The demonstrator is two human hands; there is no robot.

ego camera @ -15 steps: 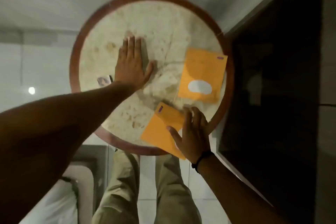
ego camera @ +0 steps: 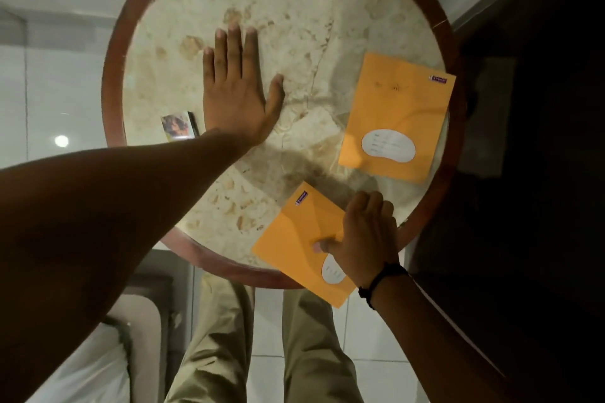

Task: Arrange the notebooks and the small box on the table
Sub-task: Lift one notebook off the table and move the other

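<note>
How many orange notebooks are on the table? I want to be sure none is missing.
2. One notebook lies flat near the table's right edge. The other notebook overhangs the near rim under the right hand. None seems hidden.

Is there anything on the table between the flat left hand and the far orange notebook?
Nothing: in the head view, only bare marble tabletop with a thin crack lies between the left hand and the far orange notebook.
</note>
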